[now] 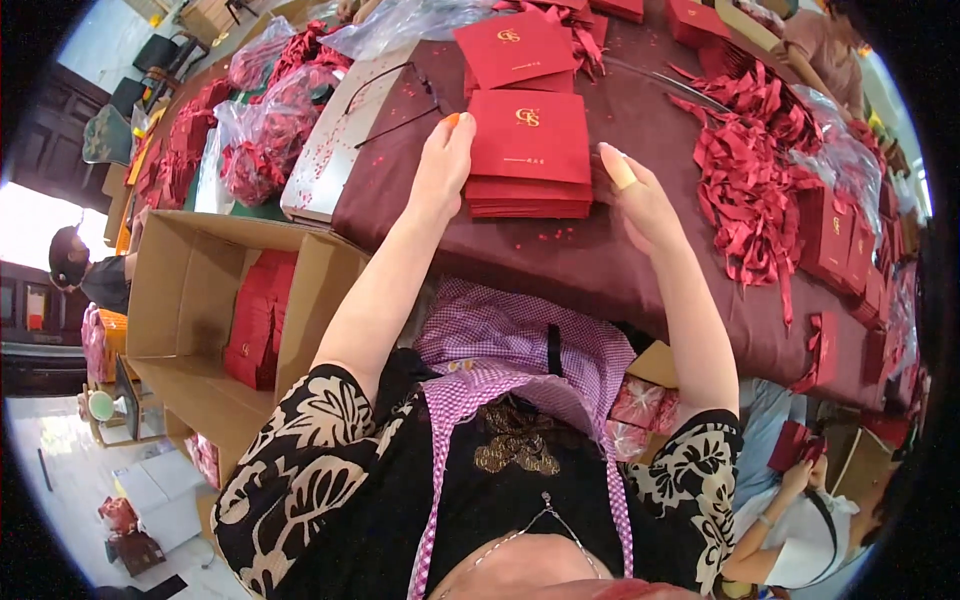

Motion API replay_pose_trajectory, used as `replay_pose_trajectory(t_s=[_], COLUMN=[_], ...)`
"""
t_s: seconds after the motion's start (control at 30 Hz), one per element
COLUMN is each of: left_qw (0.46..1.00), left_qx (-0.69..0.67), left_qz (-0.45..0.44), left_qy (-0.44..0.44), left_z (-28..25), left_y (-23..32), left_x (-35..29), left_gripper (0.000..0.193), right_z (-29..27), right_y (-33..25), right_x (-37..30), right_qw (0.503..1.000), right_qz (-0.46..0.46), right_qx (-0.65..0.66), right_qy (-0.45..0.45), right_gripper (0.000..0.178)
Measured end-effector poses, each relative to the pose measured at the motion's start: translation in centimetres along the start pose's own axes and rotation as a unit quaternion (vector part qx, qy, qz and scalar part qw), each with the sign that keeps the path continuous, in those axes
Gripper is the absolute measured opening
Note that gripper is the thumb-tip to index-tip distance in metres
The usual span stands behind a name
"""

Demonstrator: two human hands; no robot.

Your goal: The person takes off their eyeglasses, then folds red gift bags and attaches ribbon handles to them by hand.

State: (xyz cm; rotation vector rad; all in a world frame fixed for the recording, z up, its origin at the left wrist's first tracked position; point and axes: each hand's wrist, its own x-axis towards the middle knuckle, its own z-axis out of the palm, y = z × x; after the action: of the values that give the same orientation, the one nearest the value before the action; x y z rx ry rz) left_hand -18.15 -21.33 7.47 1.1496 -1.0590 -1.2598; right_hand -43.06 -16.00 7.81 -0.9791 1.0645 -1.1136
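In front of me on the table lies a stack of flat, square red paper packets (pixel 530 137) with a gold emblem on top. My left hand (pixel 443 170) rests along the stack's left side, fingers straight and pointing away from me; one fingertip has an orange cover. To the right, my right hand (pixel 640 195) is held a little apart from the stack, its fingers stretched out and holding nothing. A pale yellow band wraps one of its digits. Just beyond, another pile of red packets (pixel 513 50) sits slightly turned. Dark-framed glasses (pixel 400 100) lie beyond my left hand.
A dark red cloth (pixel 630 270) covers the table. Tangled red ribbons (pixel 745 180) and more packets (pixel 835 235) lie at the right. Left of me, an open cardboard box (pixel 185 300) holds red packets. Plastic bags (pixel 262 150) stand farther left. Other people (pixel 800 530) work nearby.
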Motion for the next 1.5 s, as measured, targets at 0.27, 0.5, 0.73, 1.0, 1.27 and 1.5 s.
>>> replay_pose_trajectory(t_s=[0.27, 0.5, 0.73, 1.0, 1.27, 1.5], left_qw=[0.995, 0.992, 0.979, 0.930, 0.887, 0.897], left_qx=[0.056, 0.024, 0.069, 0.173, 0.244, 0.196], left_qz=[0.061, 0.085, 0.187, 0.325, 0.393, 0.394], left_qy=[-0.057, -0.089, -0.049, 0.000, 0.013, -0.053], left_z=[0.4, 0.6, 0.7, 1.6, 1.5, 1.7], left_y=[1.0, 1.7, -0.4, 0.7, 0.1, 0.3], left_x=[-2.4, -4.4, -3.9, -4.6, -3.6, -3.4], left_gripper=[0.042, 0.046, 0.046, 0.048, 0.063, 0.063], right_z=[4.4, 5.2, 5.4, 6.2, 5.1, 4.8], right_y=[-0.9, -0.4, 0.2, -0.4, 0.4, 0.2], right_x=[-0.3, -2.2, -2.6, -2.9, -1.5, -0.5], right_qw=[0.991, 0.977, 0.972, 0.974, 0.978, 0.973], right_qz=[-0.049, -0.074, -0.126, -0.183, -0.110, -0.054], right_qx=[-0.122, -0.194, -0.190, -0.107, 0.163, 0.215], right_qy=[0.010, 0.038, 0.052, 0.073, 0.072, 0.070], right_gripper=[0.049, 0.048, 0.049, 0.056, 0.053, 0.042])
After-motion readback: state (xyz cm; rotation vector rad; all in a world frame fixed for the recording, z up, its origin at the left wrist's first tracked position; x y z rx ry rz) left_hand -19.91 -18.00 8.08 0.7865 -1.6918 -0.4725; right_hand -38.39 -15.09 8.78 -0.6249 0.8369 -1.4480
